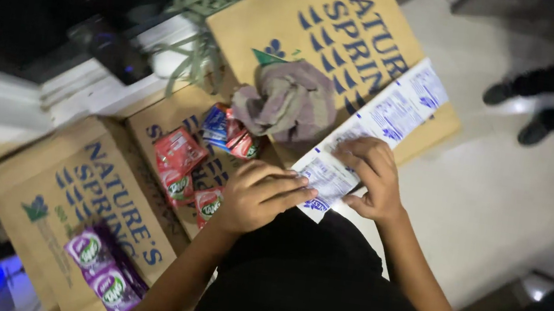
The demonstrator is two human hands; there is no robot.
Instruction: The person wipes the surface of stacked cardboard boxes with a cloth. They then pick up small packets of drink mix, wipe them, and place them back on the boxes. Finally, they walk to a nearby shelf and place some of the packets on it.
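Both forearms reach forward from the lap, converging. Left hand (259,196) palm-down, fingers curled and pointing right. Right hand (370,177) just beside it, fingers bent inward, thumb tucked, pinching closed.

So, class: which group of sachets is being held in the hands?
The white strip of sachets; both hands grip its near end, while red and purple ones lie untouched on the cardboard.

A: Where's the sachet strip (372,129)?
B: On the far cardboard box (324,12), running off its right edge. Both hands on its near end: left hand (259,196) beside right hand (370,178).
A: And the cloth (289,103)?
B: Same box, just left of the strip.
A: Other packets?
B: Sachets (201,160) on the mid box (161,115), left of the left hand. Another sachet pair (103,272) on the near-left box (66,185).
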